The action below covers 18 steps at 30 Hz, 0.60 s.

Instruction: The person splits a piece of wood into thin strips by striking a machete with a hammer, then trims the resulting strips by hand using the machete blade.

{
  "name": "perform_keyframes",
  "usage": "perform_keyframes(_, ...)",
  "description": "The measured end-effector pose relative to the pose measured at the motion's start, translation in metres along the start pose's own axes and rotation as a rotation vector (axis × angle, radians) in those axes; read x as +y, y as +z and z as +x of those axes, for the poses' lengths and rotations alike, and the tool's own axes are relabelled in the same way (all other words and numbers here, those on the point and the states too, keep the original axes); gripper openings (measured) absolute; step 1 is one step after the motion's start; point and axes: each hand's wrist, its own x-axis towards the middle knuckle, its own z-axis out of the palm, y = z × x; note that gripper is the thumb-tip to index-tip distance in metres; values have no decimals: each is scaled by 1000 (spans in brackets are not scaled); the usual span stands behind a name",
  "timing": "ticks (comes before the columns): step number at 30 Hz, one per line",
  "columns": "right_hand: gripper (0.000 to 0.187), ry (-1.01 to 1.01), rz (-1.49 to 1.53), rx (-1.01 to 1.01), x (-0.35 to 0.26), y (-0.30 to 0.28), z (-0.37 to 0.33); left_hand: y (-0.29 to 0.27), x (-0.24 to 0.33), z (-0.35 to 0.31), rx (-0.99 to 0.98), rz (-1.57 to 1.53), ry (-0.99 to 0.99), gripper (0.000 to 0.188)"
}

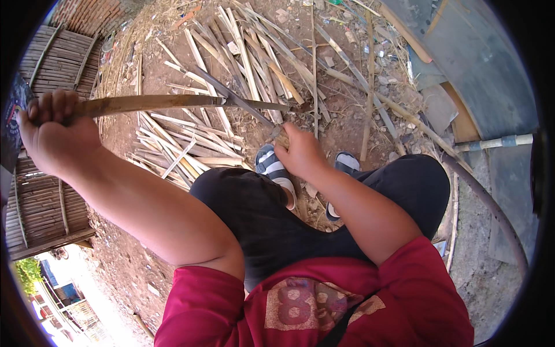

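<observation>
My left hand (62, 130) is raised at the far left, its fingers wrapped round one end of a long bamboo strip (147, 104). The strip runs across to the right at about level. In my right hand (303, 151), low in front of my knees, is a long dark-bladed machete (248, 107), gripped by its handle. Its blade slants up and to the left, crossing the strip towards the strip's right end. Whether the edge has cut into the strip there is too small to tell.
Split bamboo pieces (191, 144) lie piled on the dirt ahead of my sandalled feet (272, 165). Longer poles (370, 87) stretch across the right side. Grey sheets (480, 63) stand far right beside a curved dark pipe (491, 202). A slatted bamboo panel (43, 202) is at left.
</observation>
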Motion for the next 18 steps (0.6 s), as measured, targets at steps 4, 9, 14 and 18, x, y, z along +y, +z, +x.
perform_keyframes(4, 40, -103, 78, 151, -29, -30, 5, -8, 0, -6, -131, -61, -42, 31)
perform_keyframes(9, 38, -98, -127, 14, -25, -30, -1, 44, 0, -26, -87, 55, 74, 29)
perform_keyframes(14, 33, 215, -181, -100, -8, -29, 8, 22, 4, -23, -156, -10, 43, 28)
perform_keyframes(18, 37, -27, 72, 52, -33, -49, 5, 37, 0, -33, -23, 114, 114, 31)
